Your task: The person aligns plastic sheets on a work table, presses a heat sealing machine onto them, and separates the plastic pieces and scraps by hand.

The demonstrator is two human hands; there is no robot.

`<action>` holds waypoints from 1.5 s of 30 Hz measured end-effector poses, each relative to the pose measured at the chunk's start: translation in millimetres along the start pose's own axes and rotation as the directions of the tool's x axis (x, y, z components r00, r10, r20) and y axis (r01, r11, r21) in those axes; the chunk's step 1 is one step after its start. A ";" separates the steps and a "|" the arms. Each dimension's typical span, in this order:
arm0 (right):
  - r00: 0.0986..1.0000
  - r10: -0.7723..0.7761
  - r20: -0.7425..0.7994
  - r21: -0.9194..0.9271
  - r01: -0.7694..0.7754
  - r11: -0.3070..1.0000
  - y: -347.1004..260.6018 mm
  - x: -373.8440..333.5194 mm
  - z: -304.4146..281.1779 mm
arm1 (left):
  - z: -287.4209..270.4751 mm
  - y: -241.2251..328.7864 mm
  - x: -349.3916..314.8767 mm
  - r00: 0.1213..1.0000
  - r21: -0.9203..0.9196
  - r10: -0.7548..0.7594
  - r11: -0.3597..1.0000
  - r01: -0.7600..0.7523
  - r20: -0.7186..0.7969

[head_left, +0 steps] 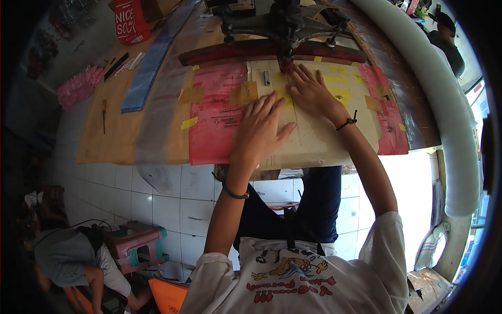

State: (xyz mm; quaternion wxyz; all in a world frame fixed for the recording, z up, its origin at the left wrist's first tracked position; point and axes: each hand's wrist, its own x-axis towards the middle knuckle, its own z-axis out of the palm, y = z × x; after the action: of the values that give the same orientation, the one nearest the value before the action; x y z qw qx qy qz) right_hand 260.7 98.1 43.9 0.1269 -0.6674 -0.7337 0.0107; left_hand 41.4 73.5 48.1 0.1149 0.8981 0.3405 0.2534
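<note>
My left hand [261,123] lies with its fingers spread, palm down, on a beige sheet [324,141] and the edge of a red sheet [214,120] taped beside it. Farther off and to the right, my right hand [316,94] rests flat on the beige sheet, fingers stretched forward. Its fingertips are close to the reddish lower end of a dark metal frame [285,31]; whether they touch it I cannot tell. A long dark red bar [225,53] runs across under that frame. Ahead of my left fingers sits a small grey metal piece [266,78]. Neither hand holds anything.
Yellow and brown tape strips [189,123] stick to the sheets. On the left of the table are a blue folded strip [144,83] and a thin pointed tool [104,116]. A thick white roll [449,104] borders the right. A person [73,256] bends near a stool [138,246].
</note>
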 end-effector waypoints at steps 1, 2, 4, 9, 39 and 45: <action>1.000 0.003 -0.023 -0.030 -0.003 1.000 3.7 3.2 1.8 | 2.2 -1.4 2.5 1.000 0.015 0.012 1.000 -0.012 -0.023; 0.998 -0.019 -0.058 -0.036 0.017 0.999 4.7 4.0 4.7 | 4.8 -2.9 1.0 0.999 0.030 0.015 0.999 -0.014 -0.039; 0.999 -0.033 -0.032 -0.120 0.029 0.992 13.2 9.3 5.7 | 7.7 -2.0 3.7 0.998 0.017 0.013 1.000 -0.012 -0.057; 0.995 -0.043 -0.086 -0.144 0.030 0.989 14.4 14.8 13.0 | 19.0 -7.5 1.3 0.990 0.051 0.023 0.999 -0.016 -0.143; 0.987 -0.006 -0.163 0.097 0.023 0.995 -13.4 -1.9 6.2 | 14.4 -4.9 -1.3 0.989 0.012 -0.015 1.000 0.017 -0.145; 0.965 -0.067 -0.253 0.038 0.079 0.996 -8.2 -15.8 8.0 | 13.6 1.0 1.4 0.990 -0.006 -0.022 1.000 0.021 -0.138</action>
State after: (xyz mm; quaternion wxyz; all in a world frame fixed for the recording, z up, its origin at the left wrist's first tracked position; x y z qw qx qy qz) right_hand 252.4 82.9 35.0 0.2351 -0.6325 -0.7354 -0.0612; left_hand 50.1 73.2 37.5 0.0959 0.8745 0.3568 0.3143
